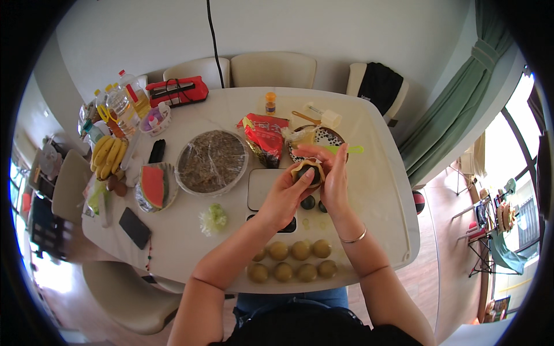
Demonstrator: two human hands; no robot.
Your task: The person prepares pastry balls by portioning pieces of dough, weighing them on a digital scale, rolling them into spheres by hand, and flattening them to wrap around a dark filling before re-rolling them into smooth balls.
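Between both hands is a tan dough wrapper (297, 172) cupped around a dark green filling ball (308, 174). My left hand (288, 192) holds the wrapper from the left, its thumb pressing on the ball. My right hand (332, 179) curves round its right side, fingers raised. Below them on the table lie a dark ball (307, 202) and another, partly hidden by the right wrist. A white kitchen scale (262, 184) sits under the left forearm. Two rows of round brownish-green dough balls (282, 272) rest near the front edge.
Behind the hands are a red packet (266, 134), a speckled bowl (329, 135) with a green-handled utensil, and a small orange-capped bottle (270, 104). Leftward stand a film-covered bowl (212, 162), watermelon (152, 186), phone (135, 228), bananas (108, 156) and oil bottles (138, 97).
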